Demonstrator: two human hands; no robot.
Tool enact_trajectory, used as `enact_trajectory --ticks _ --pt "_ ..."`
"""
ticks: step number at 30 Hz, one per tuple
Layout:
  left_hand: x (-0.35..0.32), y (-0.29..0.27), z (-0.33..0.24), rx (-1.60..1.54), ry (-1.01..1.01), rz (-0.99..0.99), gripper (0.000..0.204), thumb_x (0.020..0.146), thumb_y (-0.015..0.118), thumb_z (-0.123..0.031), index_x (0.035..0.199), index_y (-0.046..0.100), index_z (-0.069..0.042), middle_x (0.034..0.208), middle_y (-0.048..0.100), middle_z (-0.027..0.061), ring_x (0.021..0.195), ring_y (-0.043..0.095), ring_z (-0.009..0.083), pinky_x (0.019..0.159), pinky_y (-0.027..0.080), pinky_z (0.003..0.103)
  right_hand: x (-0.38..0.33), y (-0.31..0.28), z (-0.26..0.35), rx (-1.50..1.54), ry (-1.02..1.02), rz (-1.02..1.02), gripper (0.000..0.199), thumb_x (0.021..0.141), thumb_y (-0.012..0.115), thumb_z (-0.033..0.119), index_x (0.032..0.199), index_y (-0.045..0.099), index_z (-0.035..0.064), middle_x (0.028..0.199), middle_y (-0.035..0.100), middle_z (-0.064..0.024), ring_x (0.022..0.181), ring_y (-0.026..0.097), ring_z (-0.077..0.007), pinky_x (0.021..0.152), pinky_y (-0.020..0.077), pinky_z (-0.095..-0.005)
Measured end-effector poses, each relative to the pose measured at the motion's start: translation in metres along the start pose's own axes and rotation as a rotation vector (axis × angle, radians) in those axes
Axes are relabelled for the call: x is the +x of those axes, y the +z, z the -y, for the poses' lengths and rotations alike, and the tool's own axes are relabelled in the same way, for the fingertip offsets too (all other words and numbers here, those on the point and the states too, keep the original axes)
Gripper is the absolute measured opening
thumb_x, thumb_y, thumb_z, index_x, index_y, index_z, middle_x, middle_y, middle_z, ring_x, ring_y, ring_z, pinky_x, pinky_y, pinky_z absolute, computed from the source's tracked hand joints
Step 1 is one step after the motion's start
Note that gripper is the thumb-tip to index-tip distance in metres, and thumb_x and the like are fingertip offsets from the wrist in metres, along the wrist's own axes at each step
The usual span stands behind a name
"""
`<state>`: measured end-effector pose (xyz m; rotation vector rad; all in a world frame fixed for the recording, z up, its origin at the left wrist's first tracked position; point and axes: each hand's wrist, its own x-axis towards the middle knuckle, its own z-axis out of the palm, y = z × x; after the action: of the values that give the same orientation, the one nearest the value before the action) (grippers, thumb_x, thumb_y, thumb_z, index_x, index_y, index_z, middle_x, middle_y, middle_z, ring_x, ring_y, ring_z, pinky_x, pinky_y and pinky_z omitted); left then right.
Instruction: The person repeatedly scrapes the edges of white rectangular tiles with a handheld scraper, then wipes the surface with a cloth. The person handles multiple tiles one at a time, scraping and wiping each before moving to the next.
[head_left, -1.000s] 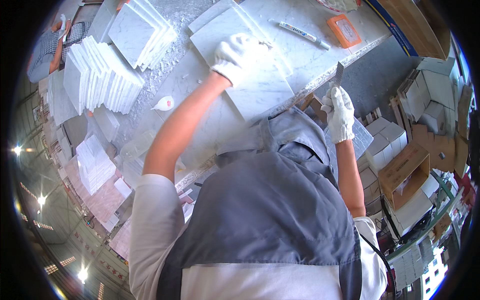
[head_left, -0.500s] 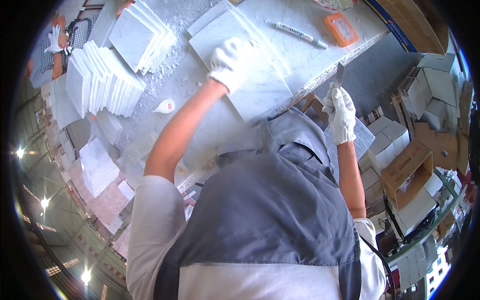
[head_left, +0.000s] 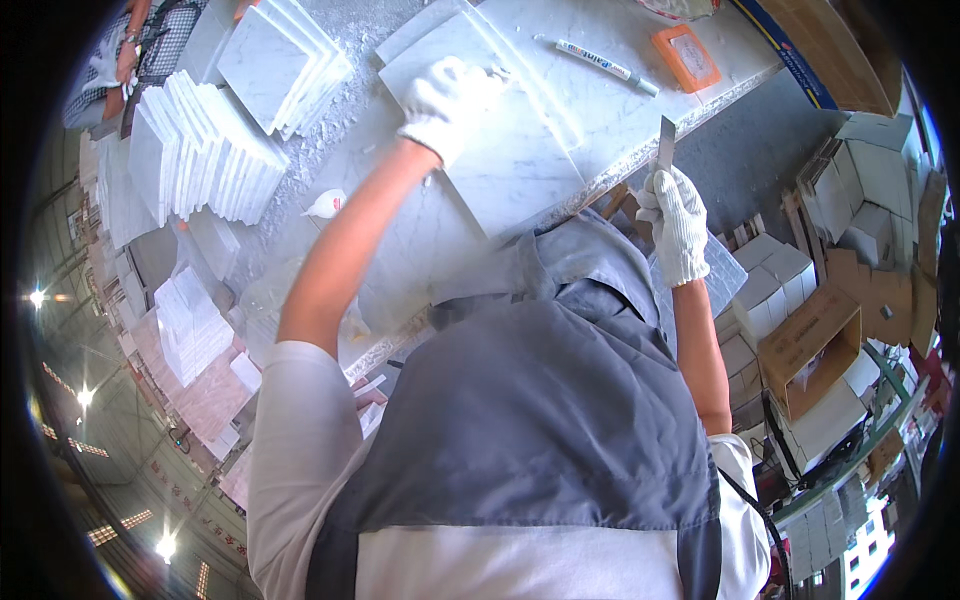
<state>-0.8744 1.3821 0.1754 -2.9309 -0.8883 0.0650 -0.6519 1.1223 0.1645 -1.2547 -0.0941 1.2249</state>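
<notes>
- The left hand (head_left: 450, 100) pressed flat, open, on the marble tile (head_left: 500, 150).
- At that tile's near edge, the right hand (head_left: 675, 220) gripped a scraper blade (head_left: 665, 143); edge work looked unfinished.

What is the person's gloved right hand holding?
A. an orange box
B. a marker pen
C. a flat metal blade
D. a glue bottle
C: the right hand grips a thin metal blade pointing up at the bench edge, while the marker pen and orange box lie on the bench.
</notes>
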Motion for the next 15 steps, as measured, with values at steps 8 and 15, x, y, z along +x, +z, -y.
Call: enact_trajectory --ticks 8,15 --pt "0.005 -0.017 -0.001 -0.058 -0.094 0.107 0.024 0.094 0.055 -0.029 0.112 0.070 -0.023 0.100 0.069 0.0111 0.085 0.067 0.0296 0.063 0.059 0.045 0.000 0.000 -0.003 0.000 0.028 0.060 0.037 0.099 0.068 0.027 0.125 0.061 0.0011 0.094 0.059 0.0011 0.075 0.050 -0.0064 0.060 0.0441 -0.0225" --pt "0.004 -0.023 -0.005 -0.138 -0.127 0.250 0.026 0.099 0.050 -0.030 0.108 0.071 -0.017 0.099 0.070 0.0103 0.091 0.067 0.0267 0.056 0.058 0.046 -0.003 0.000 -0.001 -0.023 0.056 0.061 0.037 0.099 0.068 0.027 0.125 0.061 0.0004 0.094 0.060 0.0013 0.074 0.051 -0.0063 0.060 0.0446 -0.0221"
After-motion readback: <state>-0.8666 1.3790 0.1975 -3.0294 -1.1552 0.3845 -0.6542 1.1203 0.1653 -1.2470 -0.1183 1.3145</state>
